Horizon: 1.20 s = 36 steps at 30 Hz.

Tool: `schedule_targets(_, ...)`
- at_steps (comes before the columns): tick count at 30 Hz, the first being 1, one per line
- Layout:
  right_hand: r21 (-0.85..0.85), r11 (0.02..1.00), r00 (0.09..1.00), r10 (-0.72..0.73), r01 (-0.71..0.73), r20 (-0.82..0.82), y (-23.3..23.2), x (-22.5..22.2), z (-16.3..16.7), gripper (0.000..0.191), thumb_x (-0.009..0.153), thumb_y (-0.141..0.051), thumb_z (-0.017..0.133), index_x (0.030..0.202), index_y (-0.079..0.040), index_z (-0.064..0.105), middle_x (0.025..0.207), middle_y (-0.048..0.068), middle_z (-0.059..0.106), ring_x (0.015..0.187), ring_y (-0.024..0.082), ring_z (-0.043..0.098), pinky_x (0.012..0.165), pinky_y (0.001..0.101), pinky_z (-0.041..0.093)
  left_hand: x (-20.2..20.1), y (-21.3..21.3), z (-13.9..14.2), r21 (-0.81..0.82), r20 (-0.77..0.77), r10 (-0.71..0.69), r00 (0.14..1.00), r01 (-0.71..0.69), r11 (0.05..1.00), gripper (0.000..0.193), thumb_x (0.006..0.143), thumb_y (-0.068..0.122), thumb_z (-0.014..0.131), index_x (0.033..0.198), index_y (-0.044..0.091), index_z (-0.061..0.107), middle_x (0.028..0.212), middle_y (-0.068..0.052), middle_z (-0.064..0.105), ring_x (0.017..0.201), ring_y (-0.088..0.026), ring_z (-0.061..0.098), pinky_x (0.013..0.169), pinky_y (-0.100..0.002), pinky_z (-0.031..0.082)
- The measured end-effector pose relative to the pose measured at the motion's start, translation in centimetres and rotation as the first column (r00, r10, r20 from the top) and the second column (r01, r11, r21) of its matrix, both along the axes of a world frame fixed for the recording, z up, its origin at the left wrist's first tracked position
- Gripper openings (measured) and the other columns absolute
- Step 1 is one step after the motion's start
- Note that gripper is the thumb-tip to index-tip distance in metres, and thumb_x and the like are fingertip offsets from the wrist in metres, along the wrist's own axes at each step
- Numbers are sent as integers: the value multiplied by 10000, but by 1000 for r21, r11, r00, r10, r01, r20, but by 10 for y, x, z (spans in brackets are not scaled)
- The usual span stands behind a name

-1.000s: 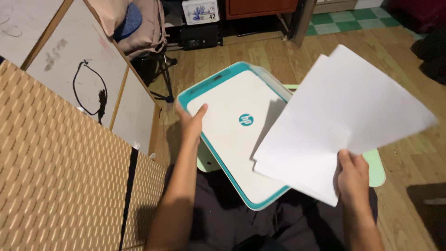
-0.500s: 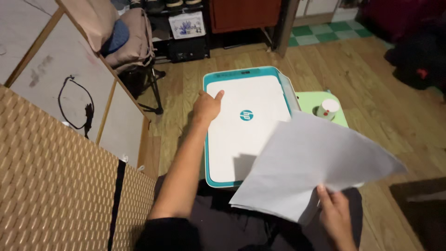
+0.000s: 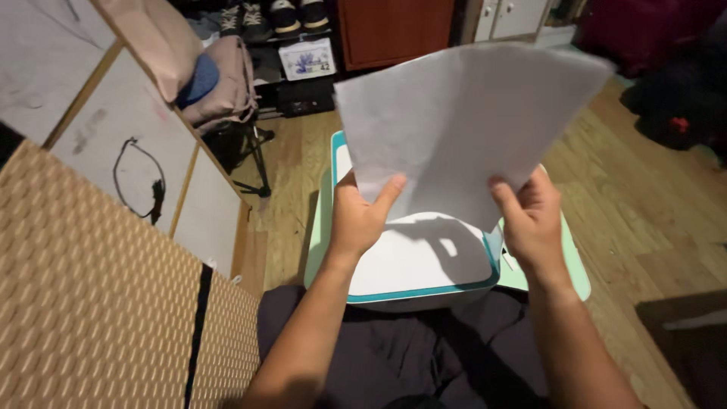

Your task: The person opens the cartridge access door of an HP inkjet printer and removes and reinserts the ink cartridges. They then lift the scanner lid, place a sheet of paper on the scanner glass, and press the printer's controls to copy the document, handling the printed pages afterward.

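Head view looks down at your two bare hands holding up a stack of white paper (image 3: 462, 121) above a printer. Your left hand (image 3: 362, 216) pinches the lower left edge of the paper, thumb in front and fingers behind. Your right hand (image 3: 530, 220) pinches the lower right edge the same way, thumb on the near face. The sheets stand nearly upright, fanned a little at the top, and hide most of the far end of the printer.

Below the paper sits the printer (image 3: 420, 265), white on top with a teal rim, its lid flat. It rests on a small pale green desk (image 3: 579, 276), low to the floor and just in front of your knees. Your hands cast a shadow on the printer lid. Your legs, in dark trousers (image 3: 394, 356), fill the bottom of the view.

To your left a woven tan panel (image 3: 91, 303) with a black stripe rises close beside you. Beyond it a light board (image 3: 113, 151) leans, with a black cord (image 3: 144, 178) looped on it. Farther back a folding stand (image 3: 242, 151) carries pink and blue cloth. Shoes (image 3: 276, 15) stand on a dark shelf behind it, next to a red-brown cabinet (image 3: 394, 30). Wooden floor (image 3: 644, 197) spreads to your right.
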State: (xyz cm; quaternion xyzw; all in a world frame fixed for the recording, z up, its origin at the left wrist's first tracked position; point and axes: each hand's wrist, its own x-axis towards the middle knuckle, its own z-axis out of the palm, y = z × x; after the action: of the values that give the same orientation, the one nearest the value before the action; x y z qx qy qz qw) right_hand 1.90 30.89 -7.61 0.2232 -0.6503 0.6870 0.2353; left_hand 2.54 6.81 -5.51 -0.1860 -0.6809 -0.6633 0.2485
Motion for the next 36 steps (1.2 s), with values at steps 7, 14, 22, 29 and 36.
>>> schedule_targets(7,14,1000,989,20,-22,145,-32,4,-10,305,1031,-60,614,1325,20,604,1217,43,695,1116,109,620,986,270,481,2,-16,-34,25,115,150,982,-154,988,288,889,151,792,1072,-59,722,986,-112,782,880,-158,714,810,-311,568)
schedule_targets(14,39,998,985,45,-52,169,-22,-8,-38,304,1073,-106,578,1356,4,583,1188,55,651,1081,120,590,961,280,476,-1,-12,-56,47,72,194,978,-198,979,296,946,182,734,1117,-58,711,1002,-112,779,904,-155,708,829,-309,561)
schedule_targets(22,116,972,934,-231,207,273,64,-35,-76,312,1069,-221,570,1317,-35,610,1253,105,695,1152,167,648,947,328,515,-26,-67,-70,-122,410,251,877,-221,968,337,867,138,713,1160,-27,688,1053,-136,782,964,-218,741,842,-346,572)
schedule_targets(29,-93,996,847,49,0,529,42,-10,-148,646,978,-364,598,1518,-48,433,1426,89,515,1311,195,495,1062,333,429,-20,-56,-83,-405,468,464,752,-285,869,510,856,140,732,1307,-5,544,1143,-206,733,1079,-318,724,911,-397,546)
schedule_targets(36,-311,950,788,202,-15,582,25,5,-152,691,939,-264,583,1563,-56,370,1427,117,532,1304,219,494,1097,333,367,-23,-47,-99,-576,248,572,782,-355,736,530,853,161,753,1313,-11,553,1237,-262,657,1209,-436,567,1026,-490,441)
